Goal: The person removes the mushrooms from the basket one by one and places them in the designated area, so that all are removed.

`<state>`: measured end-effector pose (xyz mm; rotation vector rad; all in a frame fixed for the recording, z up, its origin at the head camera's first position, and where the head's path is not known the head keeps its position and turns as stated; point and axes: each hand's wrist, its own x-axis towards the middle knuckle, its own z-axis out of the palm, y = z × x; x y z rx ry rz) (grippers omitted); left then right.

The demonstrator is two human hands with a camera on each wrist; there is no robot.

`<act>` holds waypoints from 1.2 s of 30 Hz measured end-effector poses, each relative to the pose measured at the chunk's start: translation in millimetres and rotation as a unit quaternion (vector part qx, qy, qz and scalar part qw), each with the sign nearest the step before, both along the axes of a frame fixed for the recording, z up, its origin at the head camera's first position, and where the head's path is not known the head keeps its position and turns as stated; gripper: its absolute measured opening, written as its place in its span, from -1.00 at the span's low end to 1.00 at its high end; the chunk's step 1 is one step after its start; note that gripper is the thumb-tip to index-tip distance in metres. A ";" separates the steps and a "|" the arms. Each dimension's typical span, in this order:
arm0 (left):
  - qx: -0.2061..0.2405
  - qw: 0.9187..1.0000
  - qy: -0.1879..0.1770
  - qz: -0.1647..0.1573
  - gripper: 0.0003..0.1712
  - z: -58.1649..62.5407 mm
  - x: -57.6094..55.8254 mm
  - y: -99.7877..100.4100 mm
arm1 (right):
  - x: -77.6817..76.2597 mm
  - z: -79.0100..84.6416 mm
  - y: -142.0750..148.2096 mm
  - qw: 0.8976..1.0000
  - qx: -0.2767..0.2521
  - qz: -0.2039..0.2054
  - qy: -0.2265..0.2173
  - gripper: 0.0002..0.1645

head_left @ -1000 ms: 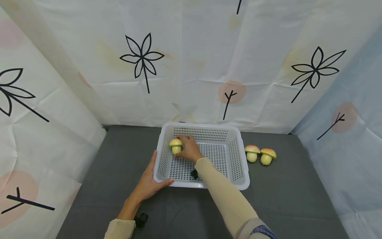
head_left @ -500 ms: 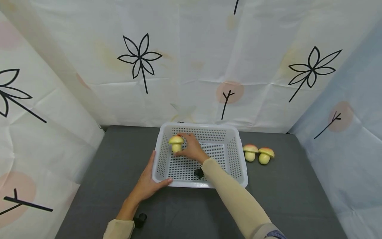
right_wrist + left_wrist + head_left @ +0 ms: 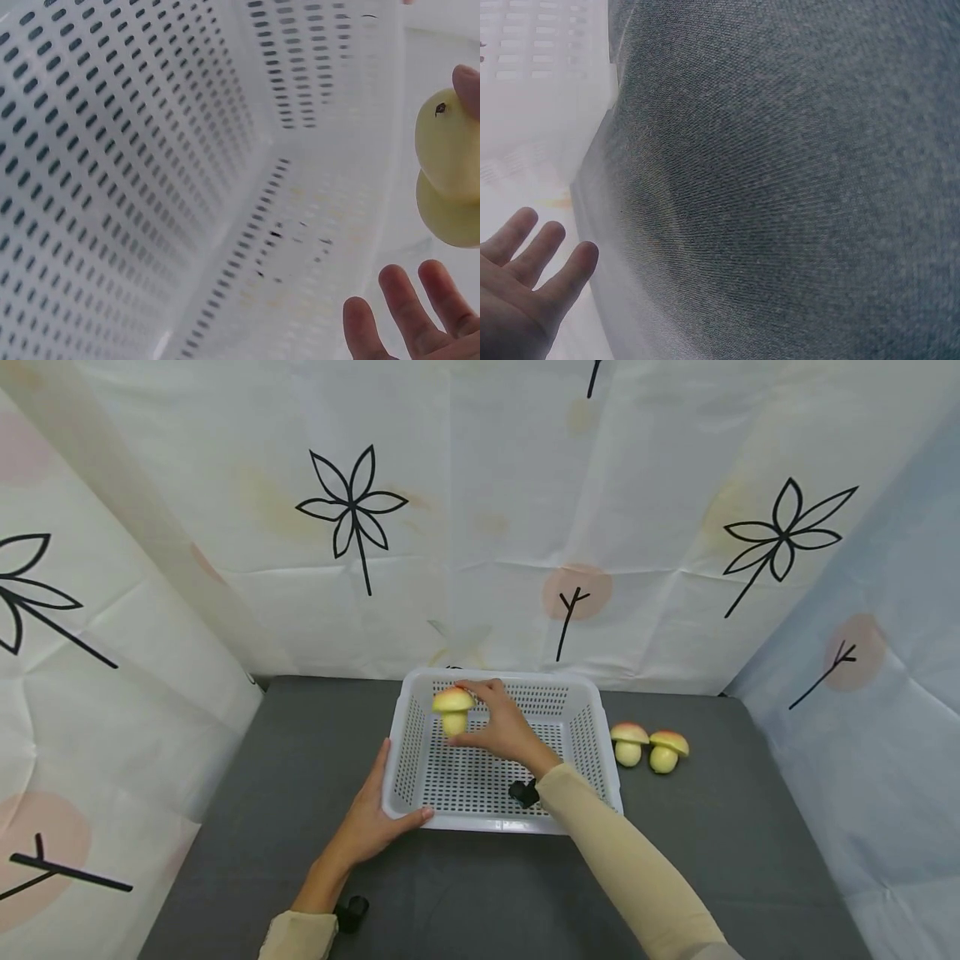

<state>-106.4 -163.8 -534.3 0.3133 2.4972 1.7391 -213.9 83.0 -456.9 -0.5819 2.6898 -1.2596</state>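
In the head view my right hand (image 3: 506, 727) pinches a toy mushroom (image 3: 453, 718), yellow with a red-tinged cap, between thumb and fingertips above the left part of a white perforated plastic basket (image 3: 592, 727). The right wrist view has the pale yellow mushroom (image 3: 450, 172) at its right edge, under the thumb. Three other fingers of that hand stick out free. My left hand (image 3: 375, 818) rests against the basket's front left corner, thumb along the front rim. Its fingers look straight in the left wrist view.
Two more toy mushrooms, the nearer one (image 3: 628, 743) and the farther one (image 3: 667, 750), stand side by side just right of the basket on the dark grey table (image 3: 735, 852). Patterned white cloth (image 3: 480, 527) closes off the back and both sides.
My right hand has raised the mushroom from low in the basket and shifted it slightly to the right. The left hand keeps its place on the basket.
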 end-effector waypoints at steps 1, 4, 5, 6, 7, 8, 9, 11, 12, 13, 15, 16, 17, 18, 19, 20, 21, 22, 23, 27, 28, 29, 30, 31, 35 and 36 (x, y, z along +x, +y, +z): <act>0.000 1.000 0.002 0.000 0.48 0.8 0.0 0.2 | 1.3 2.9 3.4 1.000 -0.002 0.000 0.004 0.11; -0.001 1.000 0.005 0.003 0.49 -3.9 -1.7 -0.8 | 5.1 11.3 14.6 1.000 -0.008 0.005 0.015 0.08; 0.001 1.000 0.005 0.004 0.49 -8.3 -2.7 -1.7 | 6.3 13.6 18.3 1.000 -0.012 0.006 0.020 0.08; 0.003 1.000 0.006 0.004 0.49 -8.1 -2.5 -1.8 | 7.6 15.7 22.2 1.000 -0.013 0.006 0.026 0.07; 0.003 1.000 0.007 0.004 0.49 -8.0 -2.3 -2.0 | 8.8 17.7 26.3 0.999 -0.015 0.007 0.031 0.08; 0.004 1.000 0.006 0.005 0.49 -8.6 -2.3 -2.2 | 10.2 19.5 30.7 0.999 -0.017 0.008 0.038 0.07; 0.004 1.000 0.008 0.006 0.49 -8.9 -2.3 -2.3 | 11.6 21.5 34.9 0.999 -0.017 0.006 0.045 0.08; 0.003 1.000 0.008 0.006 0.49 -9.2 -2.1 -2.2 | 14.2 25.1 43.4 0.998 -0.023 0.002 0.054 0.08; 0.001 1.000 0.008 0.008 0.49 -9.4 -2.2 -2.1 | 15.5 26.6 47.8 0.998 -0.024 -0.001 0.059 0.09; -0.002 1.000 0.008 0.009 0.50 -9.5 -2.2 -2.1 | 16.7 28.0 52.1 0.998 -0.027 -0.003 0.063 0.09; -0.010 1.000 0.006 0.014 0.50 -9.7 -2.2 -1.9 | 18.7 30.4 60.3 0.997 -0.033 -0.006 0.071 0.09; -0.014 1.000 0.004 0.016 0.51 -9.8 -2.1 -1.9 | 19.7 31.5 64.4 0.997 -0.036 -0.007 0.073 0.09; -0.016 1.000 0.003 0.017 0.51 -9.9 -2.2 -2.0 | 20.8 32.2 68.6 0.996 -0.037 -0.010 0.075 0.09; -0.018 1.000 0.002 0.018 0.51 -9.9 -2.1 -2.1 | 21.9 33.2 72.7 0.996 -0.041 -0.011 0.074 0.09; -0.018 1.000 0.001 0.018 0.51 -10.1 -2.0 -2.2 | 23.1 34.0 76.8 0.996 -0.044 -0.012 0.074 0.08; -0.018 1.000 0.001 0.019 0.51 -10.1 -1.9 -2.2 | 24.2 34.8 80.8 0.996 -0.046 -0.015 0.072 0.08; -0.016 1.000 0.001 0.018 0.51 -10.2 -1.9 -2.3 | 25.6 35.5 84.9 0.996 -0.049 -0.017 0.072 0.08; -0.014 1.000 0.001 0.016 0.51 -10.3 -1.8 -2.4 | 27.0 36.2 88.8 0.996 -0.050 -0.019 0.073 0.07; -0.011 1.000 0.001 0.015 0.51 -10.3 -1.7 -2.4 | 28.4 36.5 92.8 0.996 -0.049 -0.021 0.074 0.07; -0.003 1.000 -0.001 0.013 0.51 -10.7 -1.8 -2.2 | 34.3 37.3 108.0 0.995 -0.044 -0.033 0.083 0.08; -0.002 1.000 -0.001 0.014 0.51 -10.7 -1.8 -2.1 | 35.5 36.9 111.9 0.995 -0.042 -0.036 0.085 0.08; -0.002 1.000 -0.002 0.014 0.51 -10.6 -1.8 -1.9 | 37.2 36.9 115.7 0.995 -0.042 -0.040 0.085 0.08; -0.004 1.000 -0.002 0.016 0.51 -10.4 -1.7 -1.6 | 38.6 36.7 119.6 0.994 -0.041 -0.044 0.087 0.08; -0.005 1.000 -0.001 0.016 0.51 -9.8 -1.5 -1.2 | 39.8 36.5 123.5 0.994 -0.041 -0.047 0.090 0.08; -0.004 1.000 -0.006 0.016 0.52 -0.4 1.7 1.8 | 43.8 34.4 140.5 0.991 -0.042 -0.055 0.111 0.07; -0.005 1.000 -0.006 0.016 0.51 4.2 3.0 2.8 | 44.6 34.1 145.2 0.990 -0.045 -0.058 0.118 0.07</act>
